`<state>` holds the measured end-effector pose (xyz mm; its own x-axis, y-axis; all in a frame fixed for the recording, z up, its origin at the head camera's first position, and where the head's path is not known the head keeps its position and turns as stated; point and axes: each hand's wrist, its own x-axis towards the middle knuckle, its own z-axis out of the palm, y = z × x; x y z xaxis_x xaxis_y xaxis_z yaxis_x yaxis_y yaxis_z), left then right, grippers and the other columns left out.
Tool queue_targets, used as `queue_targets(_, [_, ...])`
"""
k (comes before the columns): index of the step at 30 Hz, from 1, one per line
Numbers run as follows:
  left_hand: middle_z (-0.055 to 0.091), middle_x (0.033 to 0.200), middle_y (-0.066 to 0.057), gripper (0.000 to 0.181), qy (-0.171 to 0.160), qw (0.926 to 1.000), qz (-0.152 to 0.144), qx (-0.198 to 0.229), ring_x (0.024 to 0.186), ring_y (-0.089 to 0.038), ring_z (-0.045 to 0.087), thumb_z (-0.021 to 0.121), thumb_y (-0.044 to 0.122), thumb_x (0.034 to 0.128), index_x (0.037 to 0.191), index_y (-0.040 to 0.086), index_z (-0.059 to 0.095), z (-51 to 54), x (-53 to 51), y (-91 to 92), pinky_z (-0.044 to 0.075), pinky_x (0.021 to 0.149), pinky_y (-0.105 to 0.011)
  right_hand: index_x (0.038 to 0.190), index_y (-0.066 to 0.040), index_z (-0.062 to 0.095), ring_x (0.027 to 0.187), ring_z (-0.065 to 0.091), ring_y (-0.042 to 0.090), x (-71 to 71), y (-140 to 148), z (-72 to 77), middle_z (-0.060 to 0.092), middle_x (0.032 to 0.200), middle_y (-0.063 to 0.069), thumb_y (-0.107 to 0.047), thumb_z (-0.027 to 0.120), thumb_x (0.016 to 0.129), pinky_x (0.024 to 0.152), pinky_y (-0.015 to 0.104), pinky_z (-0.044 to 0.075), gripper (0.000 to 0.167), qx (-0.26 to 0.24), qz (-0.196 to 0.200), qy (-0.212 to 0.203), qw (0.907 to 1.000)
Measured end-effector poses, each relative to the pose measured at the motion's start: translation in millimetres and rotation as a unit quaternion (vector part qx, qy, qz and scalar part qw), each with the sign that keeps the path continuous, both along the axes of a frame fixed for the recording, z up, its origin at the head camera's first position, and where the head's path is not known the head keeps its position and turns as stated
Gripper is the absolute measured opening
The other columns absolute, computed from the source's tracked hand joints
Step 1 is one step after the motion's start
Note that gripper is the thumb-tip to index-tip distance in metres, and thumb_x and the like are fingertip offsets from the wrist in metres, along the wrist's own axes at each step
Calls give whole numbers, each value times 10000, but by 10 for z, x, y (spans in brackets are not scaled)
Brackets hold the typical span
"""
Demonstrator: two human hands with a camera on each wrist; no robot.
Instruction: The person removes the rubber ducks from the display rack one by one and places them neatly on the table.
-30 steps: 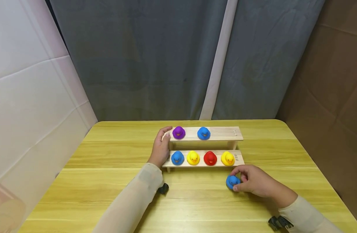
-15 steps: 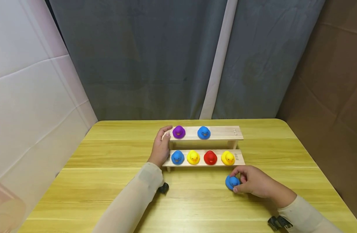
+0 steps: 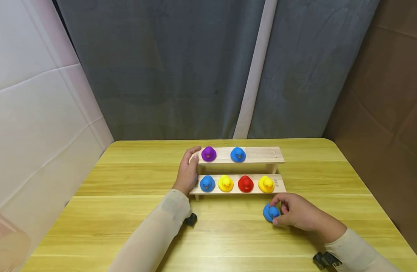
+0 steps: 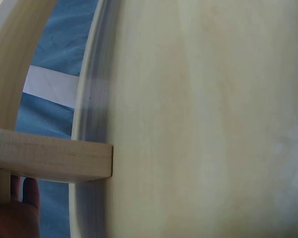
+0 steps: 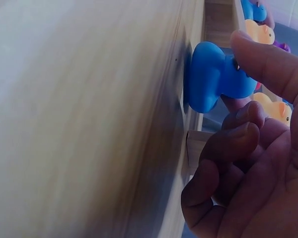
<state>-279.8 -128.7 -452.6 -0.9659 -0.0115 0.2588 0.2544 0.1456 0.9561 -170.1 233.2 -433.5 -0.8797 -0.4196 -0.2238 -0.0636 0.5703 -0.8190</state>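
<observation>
My right hand (image 3: 298, 213) pinches a blue rubber duck (image 3: 270, 212) between thumb and index finger, low at the tabletop in front of the shelf's right end. In the right wrist view the thumb touches the head of this blue duck (image 5: 207, 77). My left hand (image 3: 189, 170) grips the left end of a two-step wooden shelf (image 3: 259, 155). Part of that hand (image 4: 20, 215) shows behind a wooden leg in the left wrist view. A purple duck (image 3: 208, 154) and a blue duck (image 3: 237, 155) stand on the upper step.
On the lower step stand a blue duck (image 3: 207, 183), a yellow duck (image 3: 225, 183), a red duck (image 3: 245, 184) and another yellow duck (image 3: 266, 184). The shelf rests on a wooden table (image 3: 120, 211), with a grey curtain (image 3: 160, 75) behind it.
The pinched blue duck has turned slightly, its face now more to the right. My left hand and the ducks on the shelf have stayed put.
</observation>
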Motion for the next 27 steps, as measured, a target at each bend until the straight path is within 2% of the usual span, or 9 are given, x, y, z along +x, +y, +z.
queue_targets(16, [519,1556,-121,389,76,9999,-15,81,1522,-294,389,414,189,1114,1456,77,562,-8,-10,1,232,1284,-522,1096,-70,671,612,458,148,2,-20,3,468,695,-1,-100,901,817,512,224,379,363,60,-55,13,10000])
queue_targets(27, [520,1550,-114,398,66,10000,13,69,1514,-287,395,404,190,1115,1463,63,552,-18,-28,2,238,1281,-519,1153,-36,675,633,448,139,-9,-18,196,454,721,-2,-170,884,857,536,234,356,386,5,5,295,9996])
